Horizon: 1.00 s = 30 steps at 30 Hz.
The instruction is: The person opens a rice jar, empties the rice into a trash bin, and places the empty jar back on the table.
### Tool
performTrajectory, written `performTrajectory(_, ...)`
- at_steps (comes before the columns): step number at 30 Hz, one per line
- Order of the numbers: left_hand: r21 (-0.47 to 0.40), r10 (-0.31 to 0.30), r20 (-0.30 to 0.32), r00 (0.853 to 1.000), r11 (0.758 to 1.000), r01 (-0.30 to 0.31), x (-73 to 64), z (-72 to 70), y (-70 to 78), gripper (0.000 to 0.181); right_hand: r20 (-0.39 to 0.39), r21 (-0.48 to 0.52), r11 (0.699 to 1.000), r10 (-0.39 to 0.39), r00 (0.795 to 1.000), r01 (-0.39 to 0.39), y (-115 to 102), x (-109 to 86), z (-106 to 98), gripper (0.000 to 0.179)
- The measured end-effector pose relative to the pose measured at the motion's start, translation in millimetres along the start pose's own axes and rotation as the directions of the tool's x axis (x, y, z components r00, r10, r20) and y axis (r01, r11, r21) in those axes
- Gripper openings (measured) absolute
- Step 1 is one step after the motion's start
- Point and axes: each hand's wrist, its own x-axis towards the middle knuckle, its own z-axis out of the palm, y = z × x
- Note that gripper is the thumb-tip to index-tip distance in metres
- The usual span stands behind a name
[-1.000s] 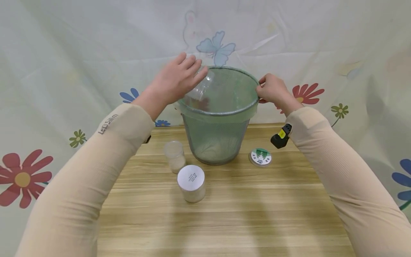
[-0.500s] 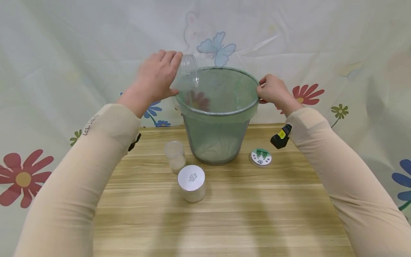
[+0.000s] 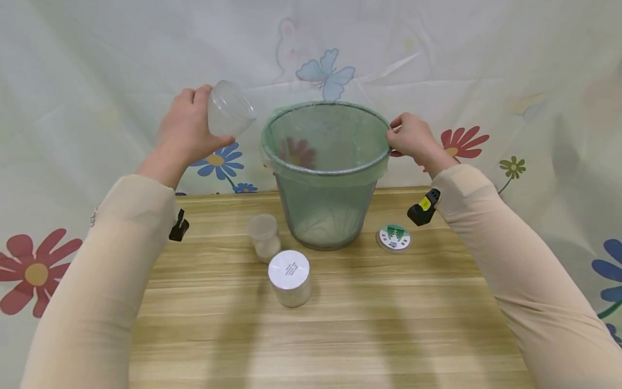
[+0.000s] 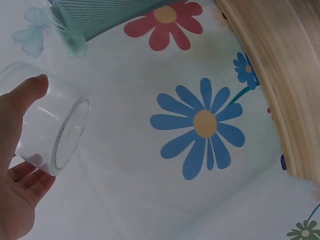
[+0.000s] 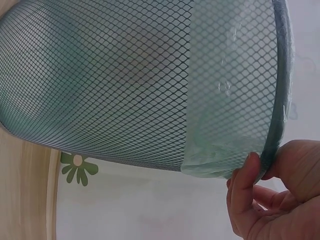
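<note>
My left hand point(image 3: 187, 127) grips a clear, see-through jar point(image 3: 229, 109), tilted in the air left of the wastebasket. In the left wrist view the thumb and fingers curl round the jar point(image 4: 50, 120), and nothing shows inside it. A mesh wastebasket point(image 3: 325, 210) with a thin green bag liner point(image 3: 335, 178) folded over its rim stands at the back of the table. My right hand point(image 3: 413, 138) pinches the rim at its right side; the right wrist view shows fingers point(image 5: 243, 185) outside, over the liner.
A clear jar of pale contents point(image 3: 264, 237) stands left of the basket. Before it is a white-topped jar point(image 3: 290, 278). A round green-and-white lid point(image 3: 394, 237) lies to the basket's right on the wooden table point(image 3: 340, 335). A flowered curtain hangs behind.
My left hand has carried the jar from over the basket's opening leftward, clear of the rim, and has turned it. The right hand stays at the rim.
</note>
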Motion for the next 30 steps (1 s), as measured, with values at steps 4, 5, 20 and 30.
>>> performTrajectory(4, -0.034, -0.026, -0.003, 1.0, 0.999, 0.026, -5.8, 7.5, -15.3, 0.097, -0.011, 0.021, 1.0, -0.002, 1.0, 0.002, 1, 0.2, 1, 0.044)
performTrajectory(5, -0.038, -0.03, 0.0, 1.0, 0.999, 0.03, -7.6, 9.8, -18.9, 0.097, -0.014, 0.029, 1.0, -0.001, 1.0, 0.001, 1, 0.5, 1, 0.044)
performTrajectory(20, -0.203, -0.095, 0.006, 0.995, 0.975, 0.094, -35.2, 62.7, -61.8, 0.096, -0.021, 0.085, 0.995, 0.045, 0.999, -0.043, 0, 2.2, 1, 0.046)
performTrajectory(30, -0.258, -0.143, -0.036, 0.989, 0.958, 0.129, -60.0, 108.8, -84.3, 0.094, -0.009, 0.084, 0.995, 0.048, 0.999, -0.047, 1, 0.5, 0, 0.047)
